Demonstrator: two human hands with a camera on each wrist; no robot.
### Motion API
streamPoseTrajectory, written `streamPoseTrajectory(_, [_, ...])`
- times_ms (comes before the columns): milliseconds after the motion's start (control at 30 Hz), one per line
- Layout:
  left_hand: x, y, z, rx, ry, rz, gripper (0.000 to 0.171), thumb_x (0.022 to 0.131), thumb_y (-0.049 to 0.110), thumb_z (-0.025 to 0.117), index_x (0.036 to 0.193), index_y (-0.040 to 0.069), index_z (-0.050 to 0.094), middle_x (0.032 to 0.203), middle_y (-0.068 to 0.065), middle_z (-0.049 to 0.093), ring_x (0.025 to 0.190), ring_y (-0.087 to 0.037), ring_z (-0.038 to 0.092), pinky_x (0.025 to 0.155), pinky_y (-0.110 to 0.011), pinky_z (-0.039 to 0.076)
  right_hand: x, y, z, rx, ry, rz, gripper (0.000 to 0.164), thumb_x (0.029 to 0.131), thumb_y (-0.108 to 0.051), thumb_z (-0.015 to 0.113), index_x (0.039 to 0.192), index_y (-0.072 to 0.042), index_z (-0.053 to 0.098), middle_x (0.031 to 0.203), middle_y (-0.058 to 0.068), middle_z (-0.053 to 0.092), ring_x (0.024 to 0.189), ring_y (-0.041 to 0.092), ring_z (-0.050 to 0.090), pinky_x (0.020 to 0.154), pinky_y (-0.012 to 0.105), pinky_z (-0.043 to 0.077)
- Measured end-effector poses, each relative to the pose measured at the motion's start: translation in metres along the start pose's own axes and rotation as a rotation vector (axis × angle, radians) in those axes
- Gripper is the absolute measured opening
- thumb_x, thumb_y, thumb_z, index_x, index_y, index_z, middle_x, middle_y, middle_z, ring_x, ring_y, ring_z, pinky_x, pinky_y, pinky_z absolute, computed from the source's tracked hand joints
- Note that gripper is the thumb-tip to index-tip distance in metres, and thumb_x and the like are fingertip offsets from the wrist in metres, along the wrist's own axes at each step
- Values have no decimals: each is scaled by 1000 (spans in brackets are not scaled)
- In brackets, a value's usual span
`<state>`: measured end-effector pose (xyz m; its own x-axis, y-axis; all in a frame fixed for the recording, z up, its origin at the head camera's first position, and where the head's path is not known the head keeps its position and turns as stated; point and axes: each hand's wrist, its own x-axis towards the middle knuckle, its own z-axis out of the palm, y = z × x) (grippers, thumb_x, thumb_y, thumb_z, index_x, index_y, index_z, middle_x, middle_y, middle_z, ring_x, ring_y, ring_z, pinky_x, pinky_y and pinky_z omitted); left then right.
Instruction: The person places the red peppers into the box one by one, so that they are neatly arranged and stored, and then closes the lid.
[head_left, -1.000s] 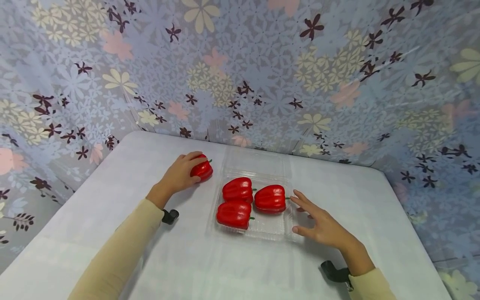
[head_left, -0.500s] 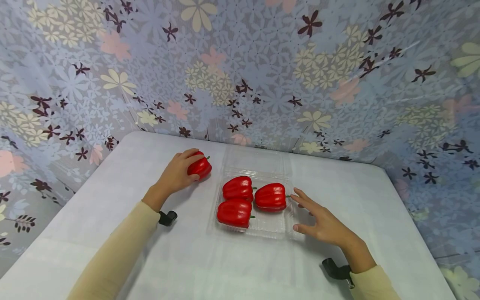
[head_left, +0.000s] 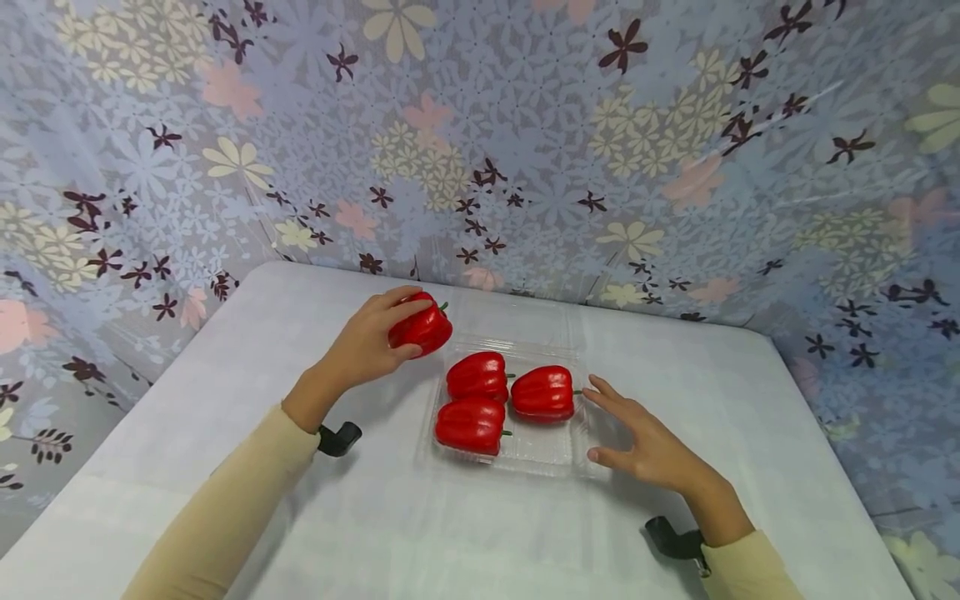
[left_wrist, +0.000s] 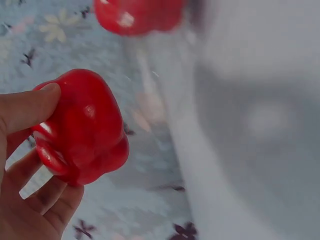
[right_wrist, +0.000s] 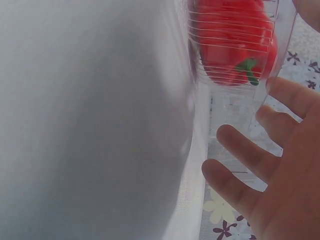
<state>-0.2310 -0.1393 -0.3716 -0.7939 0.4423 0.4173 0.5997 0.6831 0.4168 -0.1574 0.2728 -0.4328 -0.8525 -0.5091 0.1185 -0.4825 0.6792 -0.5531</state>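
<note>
In my left hand [head_left: 369, 340] I grip a red bell pepper [head_left: 427, 329] with a short green stem, raised off the table to the left of a clear plastic container [head_left: 536, 450]. The left wrist view shows the thumb on one side of this pepper [left_wrist: 90, 125] and fingers around the other. Three more red bell peppers lie in the container: one at the back left [head_left: 477, 377], one at the front left [head_left: 470, 427], one on the right [head_left: 543, 394]. My right hand [head_left: 645, 442] is beside the container's right wall, fingers spread, holding nothing. Whether its fingertips touch the wall I cannot tell.
The container's clear lid [head_left: 517, 321] lies folded back toward the far edge of the white-covered table [head_left: 675, 367]. A flower-patterned cloth [head_left: 525, 125] hangs behind the table and at its sides. Each wrist wears a dark camera mount [head_left: 675, 540].
My left hand has lifted the bell pepper from the table and carried it a little to the right, toward the container. The right hand stays about where it was.
</note>
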Motion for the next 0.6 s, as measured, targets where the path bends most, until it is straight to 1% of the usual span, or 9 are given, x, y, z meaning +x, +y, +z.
streamPoseTrajectory(133, [4,25,-3,-48,-19,86,59,81,10,80,136,10,60,148,-12,50,132,-34,50,96,-48,57,1,-1,1,-12,0,3,78,85,-27,76,151,-7,39,162,22,28,143,47,35,105,74,35])
streamPoseTrajectory(233, [7,42,-3,-74,-61,130,59,82,11,79,137,11,59,149,-10,49,133,-32,49,97,-45,57,1,-1,1,1,0,11,78,86,-28,75,152,-8,38,163,21,26,144,48,34,105,75,34])
streamPoseTrajectory(300, [5,53,-1,-91,-97,155,60,83,11,79,139,12,58,150,-9,48,134,-30,49,96,-43,57,1,-1,2,14,-5,16,78,86,-28,74,152,-9,38,163,19,26,144,48,32,105,76,33])
streamPoseTrajectory(400, [3,68,7,-107,-139,207,59,83,12,79,138,14,59,150,-7,49,134,-28,48,97,-41,57,1,0,3,25,-15,25,78,86,-28,74,152,-10,38,164,18,25,145,49,31,105,76,32])
streamPoseTrajectory(600, [6,98,27,-79,-220,338,58,83,19,78,138,16,59,151,-6,48,134,-25,49,104,-39,53,-1,0,2,48,-11,12,78,86,-27,76,152,-9,38,163,20,26,138,46,45,104,73,37])
